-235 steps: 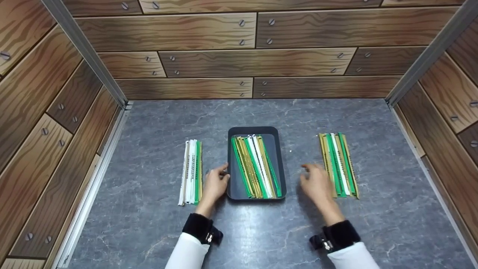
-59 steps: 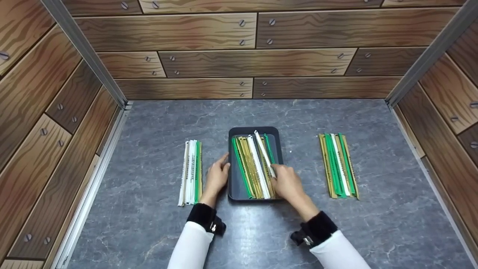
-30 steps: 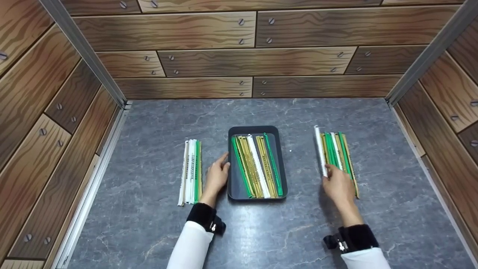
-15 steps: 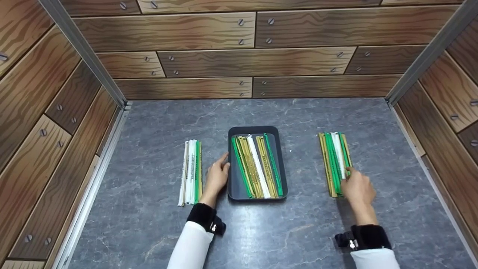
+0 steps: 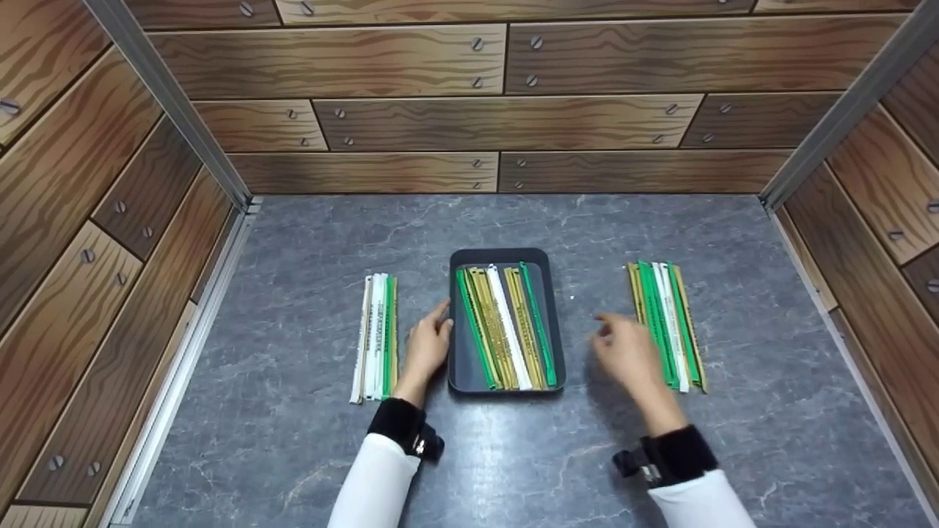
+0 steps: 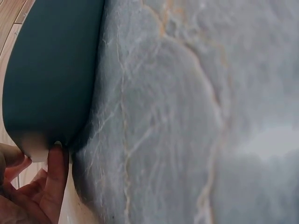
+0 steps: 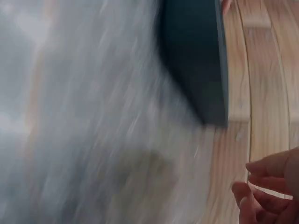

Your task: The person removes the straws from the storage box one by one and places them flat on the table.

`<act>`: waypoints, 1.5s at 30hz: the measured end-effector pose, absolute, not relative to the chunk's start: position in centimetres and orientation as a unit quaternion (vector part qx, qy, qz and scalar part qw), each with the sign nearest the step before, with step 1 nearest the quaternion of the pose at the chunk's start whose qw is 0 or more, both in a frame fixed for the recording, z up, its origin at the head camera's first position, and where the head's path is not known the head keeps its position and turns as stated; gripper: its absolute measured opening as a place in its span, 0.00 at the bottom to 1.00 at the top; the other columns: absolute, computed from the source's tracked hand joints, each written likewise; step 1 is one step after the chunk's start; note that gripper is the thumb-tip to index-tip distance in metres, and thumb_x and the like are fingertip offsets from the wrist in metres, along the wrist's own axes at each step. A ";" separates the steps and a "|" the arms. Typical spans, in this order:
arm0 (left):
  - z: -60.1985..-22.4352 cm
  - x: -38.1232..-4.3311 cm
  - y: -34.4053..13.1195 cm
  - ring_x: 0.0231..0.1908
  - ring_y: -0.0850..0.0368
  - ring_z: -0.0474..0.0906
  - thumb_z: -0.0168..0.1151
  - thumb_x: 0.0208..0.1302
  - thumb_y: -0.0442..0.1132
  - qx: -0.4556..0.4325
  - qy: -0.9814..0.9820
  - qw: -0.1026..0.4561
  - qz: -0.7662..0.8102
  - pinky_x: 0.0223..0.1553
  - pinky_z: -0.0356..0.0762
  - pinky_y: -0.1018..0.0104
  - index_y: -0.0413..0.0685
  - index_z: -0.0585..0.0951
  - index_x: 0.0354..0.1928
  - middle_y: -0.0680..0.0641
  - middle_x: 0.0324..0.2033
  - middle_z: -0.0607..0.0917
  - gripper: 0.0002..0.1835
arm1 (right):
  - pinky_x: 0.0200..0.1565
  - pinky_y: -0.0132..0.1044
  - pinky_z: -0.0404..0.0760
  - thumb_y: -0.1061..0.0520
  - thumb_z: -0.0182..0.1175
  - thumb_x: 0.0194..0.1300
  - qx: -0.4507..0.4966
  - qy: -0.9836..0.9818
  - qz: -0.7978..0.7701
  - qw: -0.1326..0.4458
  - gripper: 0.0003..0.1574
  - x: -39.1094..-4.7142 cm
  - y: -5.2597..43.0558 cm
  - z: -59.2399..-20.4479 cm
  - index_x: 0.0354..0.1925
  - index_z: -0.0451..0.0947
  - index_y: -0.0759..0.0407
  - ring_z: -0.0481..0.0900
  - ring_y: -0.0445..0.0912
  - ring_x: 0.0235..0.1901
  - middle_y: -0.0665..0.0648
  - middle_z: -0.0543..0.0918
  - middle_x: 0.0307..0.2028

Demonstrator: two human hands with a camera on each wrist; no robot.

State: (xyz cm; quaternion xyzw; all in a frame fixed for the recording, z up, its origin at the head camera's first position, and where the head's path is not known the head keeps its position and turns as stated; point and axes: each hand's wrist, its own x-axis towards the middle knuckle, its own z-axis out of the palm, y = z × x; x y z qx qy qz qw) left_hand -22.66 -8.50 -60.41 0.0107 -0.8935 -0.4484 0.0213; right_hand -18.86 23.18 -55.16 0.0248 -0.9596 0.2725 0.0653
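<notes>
A dark tray point(image 5: 506, 391) holds a row of long, thin stick packets point(image 5: 506, 323) in gold, green and white. My left hand point(image 5: 427, 348) touches the tray's left wall; in the left wrist view its fingertips rest against the dark tray side point(image 6: 51, 79). Between the tray and the right bundle of packets point(image 5: 673, 323) is my right hand point(image 5: 627, 356), fingers loosely bent around nothing. In the right wrist view its thumb and fingertips point(image 7: 252, 168) are apart, with the tray point(image 7: 196, 60) beyond. The hand partly covers the right bundle's left side.
Left of the left hand lies another bundle of stick packets point(image 5: 376, 337) in white, green and gold. The grey marbled table point(image 5: 506, 469) is bordered by wood-patterned walls point(image 5: 411, 121) at the back and both sides.
The right hand took a white stick packet from the tray, carried it to the right bundle and let go. It has since moved left, back towards the tray. The left hand stayed at the tray.
</notes>
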 end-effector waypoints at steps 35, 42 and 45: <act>-60.5 -22.7 -8.5 0.23 0.56 0.72 0.56 0.72 0.36 0.008 -0.890 0.022 -0.456 0.33 0.74 0.56 0.49 0.74 0.67 0.48 0.24 0.81 0.23 | 0.20 0.52 0.79 0.73 0.57 0.55 0.104 -0.988 0.111 0.005 0.11 -20.3 13.1 -57.9 0.21 0.78 0.63 0.81 0.59 0.22 0.66 0.83 0.24; -60.4 -22.8 -8.5 0.22 0.58 0.68 0.55 0.73 0.37 0.011 -0.893 0.010 -0.450 0.32 0.71 0.59 0.50 0.73 0.68 0.51 0.21 0.76 0.23 | 0.20 0.50 0.79 0.70 0.57 0.57 0.101 -0.984 0.144 0.018 0.09 -20.2 13.4 -58.0 0.22 0.76 0.63 0.81 0.59 0.22 0.66 0.82 0.23; -60.4 -22.8 -8.5 0.22 0.56 0.70 0.55 0.73 0.37 0.013 -0.893 0.009 -0.450 0.33 0.72 0.57 0.50 0.72 0.68 0.50 0.23 0.78 0.23 | 0.21 0.48 0.80 0.68 0.60 0.57 0.100 -0.980 0.170 0.022 0.06 -20.1 13.7 -57.9 0.24 0.77 0.63 0.82 0.58 0.23 0.65 0.82 0.24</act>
